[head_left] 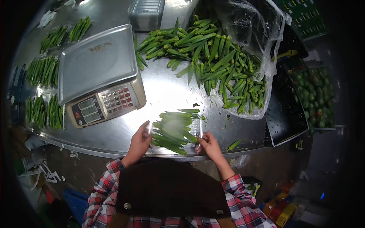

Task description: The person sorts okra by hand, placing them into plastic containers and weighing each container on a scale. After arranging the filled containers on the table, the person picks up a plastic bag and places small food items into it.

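A clear plastic tray rests near the front edge of the steel table, with a row of green okra pods laid across it. My left hand grips the tray's left side between thumb and fingers. On the opposite side, my right hand pinches the tray by its lower right corner. Some pods stick out past the tray's rim. A large heap of loose okra spills from a clear plastic bag at the upper right.
A digital scale with a bare metal pan stands to the left. Packed okra trays line the far left. Stacked clear trays sit at the back. A black crate borders the right side; one loose pod lies near the edge.
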Motion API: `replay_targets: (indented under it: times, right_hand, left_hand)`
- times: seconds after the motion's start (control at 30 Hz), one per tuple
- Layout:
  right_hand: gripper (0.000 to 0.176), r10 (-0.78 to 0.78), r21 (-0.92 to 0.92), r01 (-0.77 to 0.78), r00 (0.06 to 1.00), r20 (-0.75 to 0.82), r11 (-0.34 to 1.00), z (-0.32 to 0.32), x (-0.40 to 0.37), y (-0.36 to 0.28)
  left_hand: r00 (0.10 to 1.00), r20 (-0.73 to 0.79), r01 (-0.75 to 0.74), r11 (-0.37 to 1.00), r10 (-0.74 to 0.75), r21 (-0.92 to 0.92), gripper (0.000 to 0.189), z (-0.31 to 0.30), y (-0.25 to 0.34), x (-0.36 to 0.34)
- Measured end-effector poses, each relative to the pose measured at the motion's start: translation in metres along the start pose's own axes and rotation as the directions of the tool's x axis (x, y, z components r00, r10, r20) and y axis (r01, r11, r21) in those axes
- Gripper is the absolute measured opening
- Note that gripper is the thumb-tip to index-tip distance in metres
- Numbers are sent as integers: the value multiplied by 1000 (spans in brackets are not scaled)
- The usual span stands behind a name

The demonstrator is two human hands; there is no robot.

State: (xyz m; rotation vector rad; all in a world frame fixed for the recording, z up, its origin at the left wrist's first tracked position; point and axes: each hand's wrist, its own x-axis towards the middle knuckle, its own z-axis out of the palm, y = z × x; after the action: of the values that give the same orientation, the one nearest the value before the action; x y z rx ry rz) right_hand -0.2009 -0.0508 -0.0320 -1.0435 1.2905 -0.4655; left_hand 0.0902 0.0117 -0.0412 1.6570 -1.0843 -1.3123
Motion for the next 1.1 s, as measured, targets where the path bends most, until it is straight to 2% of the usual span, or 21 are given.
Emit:
replay_targets:
  times: [0.03,0.13,0.27,0.3,0.33,0.37,0.53,0.63,0.67,0.73,0.77,0.8,0.83,0.9,0.93,1.03,1.07,1.1]
  right_hand:
    - [13,-5,66,3,999,34,998,-2,0,-14]
    - [12,-107,117,97,991,83,988,0,11,-68]
    - [16,-184,76,173,970,158,982,29,52,-134]
    - [17,-200,63,192,964,174,979,41,64,-149]
    - [19,-271,15,273,944,186,962,54,79,-158]
    - [20,-301,56,296,931,206,954,69,95,-164]
    - [22,-364,118,345,894,261,931,133,158,-192]
    - [24,-526,-239,543,840,136,805,149,165,-206]
    - [27,-808,-548,717,577,120,431,150,173,-203]
    - [29,-812,-525,772,535,234,358,157,164,-205]
    - [29,-809,-510,797,513,287,324,162,153,-209]
    - [31,-805,-512,838,432,407,190,171,146,-209]
    - [30,-818,-510,853,368,441,109,179,144,-209]
    - [29,-830,-499,865,236,506,-58,193,140,-211]
    - [27,-811,-514,856,338,477,55,196,135,-215]
    - [26,-874,-461,867,364,321,191,191,124,-223]
    - [25,-882,-458,865,366,297,204,186,125,-221]
    - [20,-920,-416,896,284,271,155,181,128,-219]
  left_hand:
    - [1000,5,31,997,-30,-68,55,-3,11,-3]
    - [992,-121,-71,963,40,-258,56,-16,42,-7]
    - [897,-396,-318,911,198,-264,51,-55,69,8]
    - [873,-450,-329,908,187,-261,50,-66,76,12]
    - [846,-503,-342,903,176,-259,49,-78,83,16]
    - [816,-554,-356,898,164,-257,47,-90,90,20]
    - [731,-669,-423,859,133,-291,41,-138,58,44]
    - [640,-742,-412,904,200,-112,41,-133,46,29]
    - [618,-759,-454,881,205,-133,39,-127,35,23]
    - [665,-741,-351,915,92,-201,37,-108,26,3]
    - [721,-692,-317,908,41,-276,35,-94,15,-4]
    - [773,-634,-275,897,-7,-346,33,-80,5,-11]
    - [825,-553,-124,916,-119,-382,31,-67,12,-19]
    - [887,-448,-135,863,-115,-488,28,-39,0,-25]
    - [920,-372,-93,855,-122,-510,28,-29,-1,-30]
    - [964,-228,-8,840,-138,-542,28,-4,-6,-42]
    - [974,-175,33,849,-146,-527,28,-1,-3,-46]
    - [974,-136,86,851,-182,-518,28,4,-5,-48]
